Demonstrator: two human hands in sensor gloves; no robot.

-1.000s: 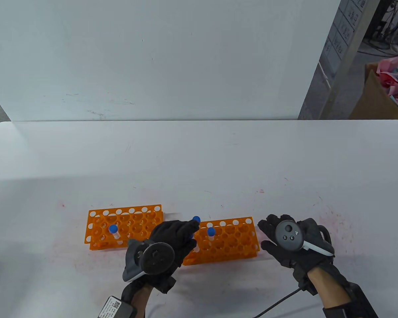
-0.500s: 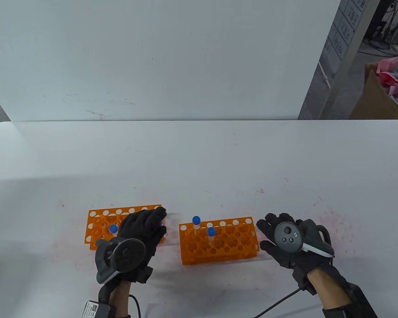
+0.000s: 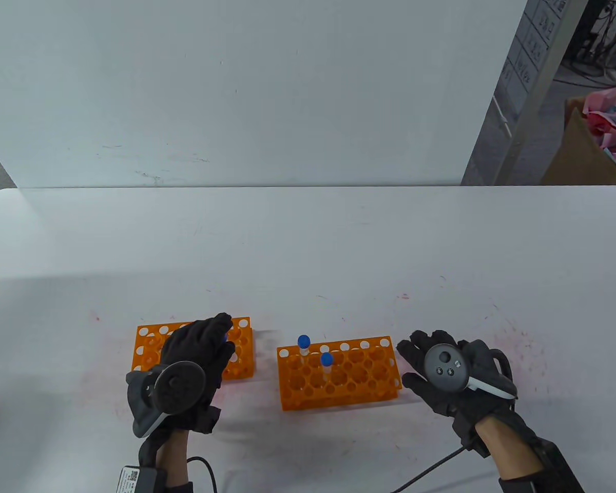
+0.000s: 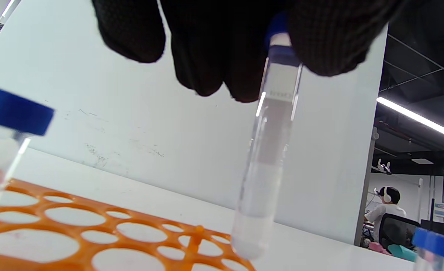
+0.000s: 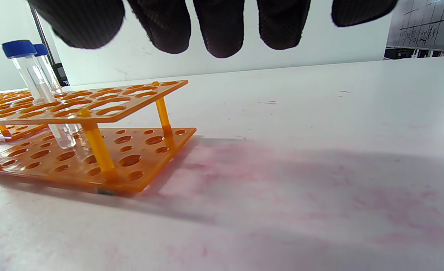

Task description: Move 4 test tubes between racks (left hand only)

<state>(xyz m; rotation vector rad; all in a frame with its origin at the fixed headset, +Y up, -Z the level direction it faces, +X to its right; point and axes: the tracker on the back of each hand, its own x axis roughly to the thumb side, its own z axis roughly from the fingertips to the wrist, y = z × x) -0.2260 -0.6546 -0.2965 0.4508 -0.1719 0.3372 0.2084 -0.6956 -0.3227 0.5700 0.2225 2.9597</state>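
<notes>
Two orange racks stand on the white table. My left hand [image 3: 218, 336] is over the left rack [image 3: 242, 354] and pinches a clear blue-capped test tube [image 4: 267, 150] near its cap. The tube hangs upright with its tip just above the rack's top plate [image 4: 93, 233]. Another capped tube [image 4: 14, 113] stands in this rack, close on the left. The right rack [image 3: 349, 380] holds two blue-capped tubes [image 3: 303, 341] [image 3: 327, 359] at its left end. My right hand [image 3: 416, 359] rests open and empty on the table, right of that rack.
A white backboard [image 3: 236, 92] stands along the table's far edge. A cardboard box [image 3: 590, 149] with pink paper is off the table at the far right. A cable [image 3: 426, 470] trails from my right wrist. In the right wrist view the right rack [image 5: 93, 113] is at the left.
My left hand has moved left with the tube, from the right rack's left end to above the left rack, and now hides the tube standing there. The right hand has stayed still.
</notes>
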